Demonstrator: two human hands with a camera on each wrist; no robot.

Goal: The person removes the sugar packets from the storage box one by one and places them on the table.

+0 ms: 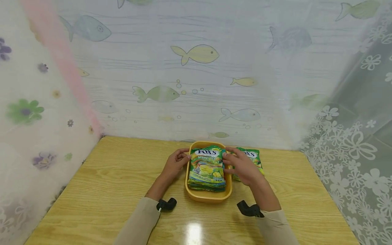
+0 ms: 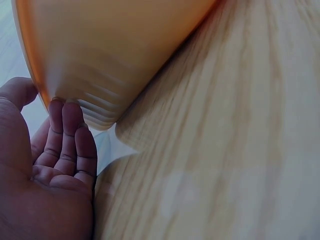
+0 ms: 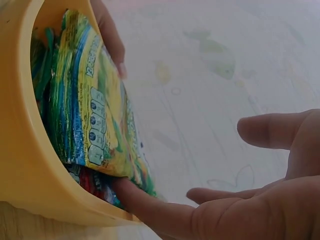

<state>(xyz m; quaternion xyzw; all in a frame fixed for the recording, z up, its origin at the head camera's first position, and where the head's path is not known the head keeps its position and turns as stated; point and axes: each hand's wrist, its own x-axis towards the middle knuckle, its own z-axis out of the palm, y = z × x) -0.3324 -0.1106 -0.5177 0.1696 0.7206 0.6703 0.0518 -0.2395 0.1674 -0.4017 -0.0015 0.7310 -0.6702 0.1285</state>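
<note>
A yellow plastic tub (image 1: 208, 196) stands on the table, holding a stack of green Fox's Spring Tea candy bags (image 1: 207, 166). At the tub's left side, my left hand (image 1: 176, 163) holds the wall, fingertips against the outside and thumb at the rim; the left wrist view shows this hand (image 2: 55, 170) beside the ribbed outer wall. My right hand (image 1: 242, 165) is at the right rim, its fingers extended. In the right wrist view, one finger of that hand (image 3: 240, 205) touches the stack's lower edge inside the rim; its thumb stands apart.
Another green Fox's candy bag (image 1: 254, 158) lies on the wooden table (image 1: 122, 183) to the right of the tub, partly behind my right hand. A fish-patterned curtain (image 1: 196, 102) hangs along the table's back edge. Flowered curtains flank both sides.
</note>
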